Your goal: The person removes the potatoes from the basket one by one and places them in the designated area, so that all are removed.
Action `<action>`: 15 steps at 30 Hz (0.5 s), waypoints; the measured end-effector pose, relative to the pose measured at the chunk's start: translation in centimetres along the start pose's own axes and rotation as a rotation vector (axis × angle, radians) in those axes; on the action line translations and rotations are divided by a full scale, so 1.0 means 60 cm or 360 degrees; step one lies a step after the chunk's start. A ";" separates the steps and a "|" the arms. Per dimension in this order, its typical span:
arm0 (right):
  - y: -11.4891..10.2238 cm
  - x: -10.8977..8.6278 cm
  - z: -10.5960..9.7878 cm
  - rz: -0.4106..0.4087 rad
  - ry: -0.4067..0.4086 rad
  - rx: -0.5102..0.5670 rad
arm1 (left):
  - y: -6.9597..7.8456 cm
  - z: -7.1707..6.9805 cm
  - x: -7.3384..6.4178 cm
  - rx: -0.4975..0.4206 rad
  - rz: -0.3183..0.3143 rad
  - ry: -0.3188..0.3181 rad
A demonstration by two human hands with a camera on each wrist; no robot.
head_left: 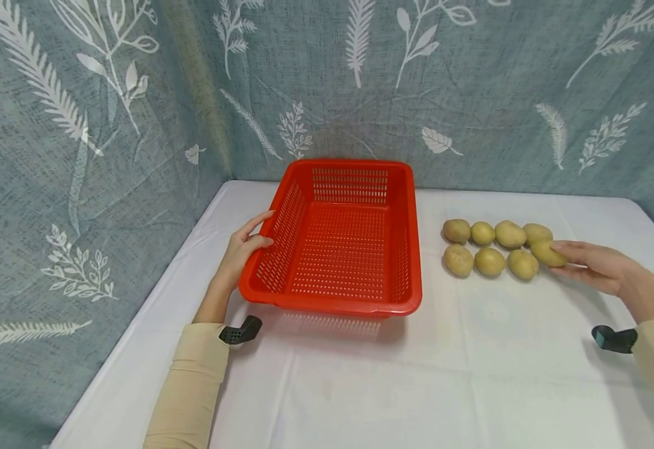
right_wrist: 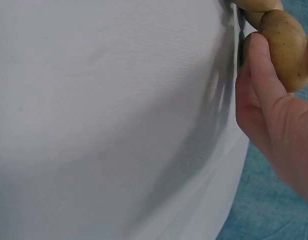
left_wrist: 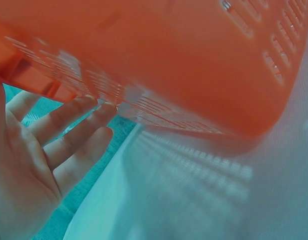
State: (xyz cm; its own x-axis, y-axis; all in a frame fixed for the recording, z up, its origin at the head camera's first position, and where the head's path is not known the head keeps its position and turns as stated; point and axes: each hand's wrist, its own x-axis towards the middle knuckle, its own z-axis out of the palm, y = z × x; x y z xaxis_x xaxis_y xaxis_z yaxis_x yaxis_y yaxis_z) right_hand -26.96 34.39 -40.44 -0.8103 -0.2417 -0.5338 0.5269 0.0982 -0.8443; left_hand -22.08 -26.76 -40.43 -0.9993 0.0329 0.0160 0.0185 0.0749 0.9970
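A red plastic basket [head_left: 349, 249] with slotted walls stands on the white cloth, with nothing in it. At its left rim is my left hand [head_left: 244, 252], the thumb over the rim. In the left wrist view, its fingers [left_wrist: 76, 142] reach under the rim against the outer wall; the thumb is out of sight there. Over on the right, my right hand [head_left: 598, 265] pinches a yellow-brown potato [head_left: 548, 254] between thumb and fingers, at the right end of the front row. The right wrist view shows this potato [right_wrist: 286, 50] close to others behind it.
Several more potatoes [head_left: 489, 262] lie in two rows right of the basket. White cloth [head_left: 360, 386] covers the table. Blue-grey curtains [head_left: 327, 93] with white leaf prints hang behind and along the left side. A small black device [head_left: 240, 330] sits at each wrist.
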 end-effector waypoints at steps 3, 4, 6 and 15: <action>0.005 0.000 0.002 -0.0001 0.0025 -0.0042 | -0.001 -0.002 -0.001 0.0013 0.0003 0.0000; 0.007 0.000 0.002 -0.0001 0.0029 -0.0036 | -0.002 -0.002 -0.001 0.0014 0.0003 0.0000; 0.010 0.000 0.004 0.0001 0.0043 -0.0016 | -0.003 -0.003 -0.002 0.0012 0.0002 -0.0003; 0.012 0.005 0.024 -0.0020 0.0233 -0.0304 | -0.001 -0.005 -0.006 -0.0002 -0.0014 -0.0010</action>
State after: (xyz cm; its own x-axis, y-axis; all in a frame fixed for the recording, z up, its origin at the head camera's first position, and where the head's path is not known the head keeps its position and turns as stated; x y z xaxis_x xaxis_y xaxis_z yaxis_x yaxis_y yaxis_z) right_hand -26.49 33.01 -41.13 -0.8524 -0.1027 -0.5126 0.4697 0.2804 -0.8371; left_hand -21.74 -27.07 -40.48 -0.9992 0.0386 0.0065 0.0093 0.0739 0.9972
